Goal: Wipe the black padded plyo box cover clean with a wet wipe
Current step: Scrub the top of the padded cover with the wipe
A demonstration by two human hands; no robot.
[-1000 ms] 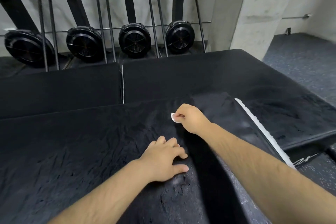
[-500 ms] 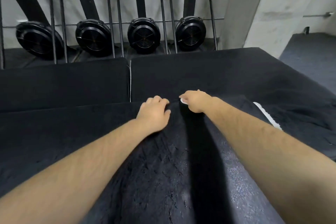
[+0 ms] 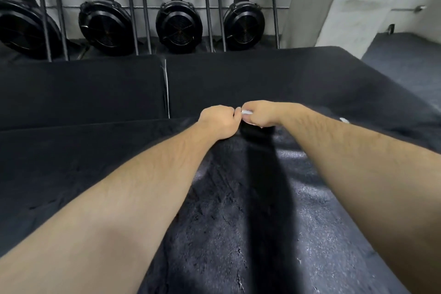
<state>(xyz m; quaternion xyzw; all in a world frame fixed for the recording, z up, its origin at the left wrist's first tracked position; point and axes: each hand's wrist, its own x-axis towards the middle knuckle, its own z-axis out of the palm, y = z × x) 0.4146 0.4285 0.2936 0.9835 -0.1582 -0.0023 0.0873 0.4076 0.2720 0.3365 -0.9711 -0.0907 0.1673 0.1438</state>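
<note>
The black padded plyo box cover (image 3: 238, 210) fills the lower half of the view, its worn top shining damp to the right of a dark arm shadow. Both arms reach to its far edge. My right hand (image 3: 262, 113) is closed around a small white wet wipe (image 3: 245, 111), of which only a sliver shows at the fingertips. My left hand (image 3: 218, 122) lies right beside it with curled fingers that touch the wipe's end; whether it grips the wipe is unclear.
Two more black padded boxes (image 3: 83, 88) (image 3: 274, 74) lie beyond, with a narrow gap between them. Several black fan rowing machines (image 3: 179, 24) stand upright against the white back wall. A concrete pillar (image 3: 310, 0) and dark rubber floor (image 3: 405, 62) are at right.
Both hands have slid forward to the cover's far edge. My left hand moved from flat on the cover to right against my right hand and the wipe. The view tipped down.
</note>
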